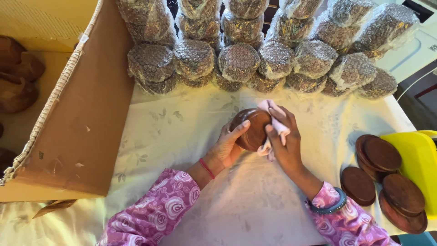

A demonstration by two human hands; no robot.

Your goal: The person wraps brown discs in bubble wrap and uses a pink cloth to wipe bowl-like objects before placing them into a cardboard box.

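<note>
We hold a round dark wooden bowl [251, 128] just above the middle of the worktop [182, 136], which is covered with a pale leaf-patterned cloth. Our left hand [227, 146] cups the bowl from below and the side, its grip closed around the rim with the thumb lying across the wood. Our right hand [284, 143] presses a pink cloth [273, 123] against the bowl's far side, its grip closed on the cloth.

The main risk, as we judge it, is the bowl slipping. Only the left hand truly carries it, and smooth wood rubbed by a cloth can twist out of a one-handed hold and drop onto the worktop. A harder push from the right hand would make this more likely.

A second risk lies to our right: round wooden lids [382, 177] sit in loose, overlapping stacks near the worktop's edge, beside a yellow tub [416, 155]. A swing of the right elbow could knock them off.

Behind the bowl, bubble-wrapped bundles [255, 45] are piled high and close; a nudge could bring some tumbling forward. The cardboard box [82, 114] on our left, with more wooden pieces [18, 77] inside, stands well apart and seems safe.
</note>
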